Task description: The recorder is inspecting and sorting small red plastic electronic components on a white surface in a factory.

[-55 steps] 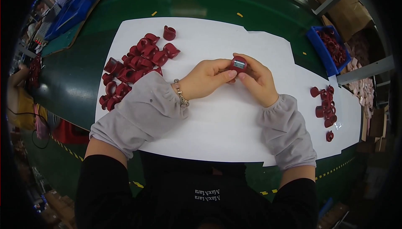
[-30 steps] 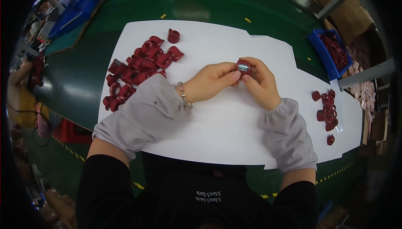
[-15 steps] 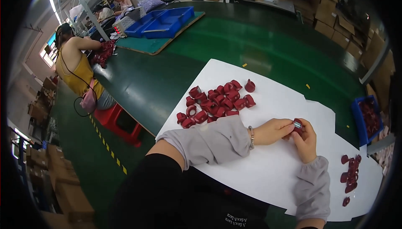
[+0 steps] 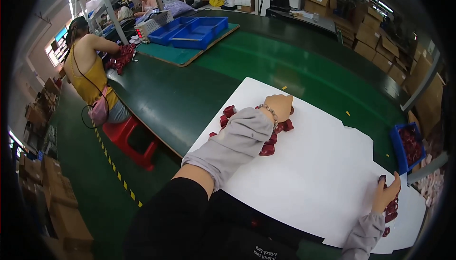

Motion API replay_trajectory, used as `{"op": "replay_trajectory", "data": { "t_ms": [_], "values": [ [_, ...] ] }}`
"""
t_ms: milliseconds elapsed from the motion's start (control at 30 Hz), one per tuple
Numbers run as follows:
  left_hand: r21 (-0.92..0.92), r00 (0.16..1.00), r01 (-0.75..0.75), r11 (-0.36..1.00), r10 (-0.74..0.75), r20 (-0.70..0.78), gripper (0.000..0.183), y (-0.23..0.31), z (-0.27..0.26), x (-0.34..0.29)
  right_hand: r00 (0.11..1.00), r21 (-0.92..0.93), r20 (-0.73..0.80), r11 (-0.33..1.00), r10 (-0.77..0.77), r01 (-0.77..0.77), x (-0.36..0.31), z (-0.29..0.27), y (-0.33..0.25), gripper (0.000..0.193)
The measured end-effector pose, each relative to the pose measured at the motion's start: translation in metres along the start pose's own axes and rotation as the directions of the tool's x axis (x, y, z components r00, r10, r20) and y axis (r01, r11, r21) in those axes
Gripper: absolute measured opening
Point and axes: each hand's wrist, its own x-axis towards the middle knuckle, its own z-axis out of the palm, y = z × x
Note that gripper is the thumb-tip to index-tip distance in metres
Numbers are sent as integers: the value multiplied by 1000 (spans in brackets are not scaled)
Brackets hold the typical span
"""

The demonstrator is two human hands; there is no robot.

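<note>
Small dark red curved pieces, some ring-shaped, lie in a pile (image 4: pixel 267 149) on the white sheet (image 4: pixel 308 184). My left hand (image 4: pixel 279 107) is over the far side of this pile, its back toward me. Its fingers are bent down and hidden, so any grip cannot be seen. My left sleeve covers much of the pile. At the right, my right hand (image 4: pixel 387 194) is beside a smaller group of red pieces (image 4: pixel 392 209), thumb and fingers apart. A dark piece (image 4: pixel 382 179) shows at the thumb tip; whether the thumb touches it is unclear.
A blue bin (image 4: pixel 403 153) of red pieces stands beyond my right hand. Blue trays (image 4: pixel 199 33) rest on a board at the far left of the green table (image 4: pixel 161 93). A person in a yellow top (image 4: pixel 92 77) sits on a red stool (image 4: pixel 128 139). Cardboard boxes (image 4: pixel 370 34) stack behind.
My hands have parted from a red piece they held together. The left has moved left to the pile; the right has moved right to the smaller group. The view has shifted slightly.
</note>
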Motion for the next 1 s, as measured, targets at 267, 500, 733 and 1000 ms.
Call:
{"op": "replay_trajectory", "data": {
  "t_ms": [267,500,733,1000],
  "values": [
    [205,966,-125,971,166,-198,19,1,8,-11,830,504,250,799,-499,328,-16,55,-107,45],
    [-790,918,-386,477,285,-276,18,102,8,-56,720,885,287,463,-632,54,-38,76,-161,44],
    [-995,941,87,58,324,101,24,106,61,-54,726,841,414,535,-549,-75,-37,92,-137,32],
    [-985,961,164,-45,233,149,40,103,53,-49,658,757,592,601,-465,-256,-29,84,-143,28]
  ]
}}
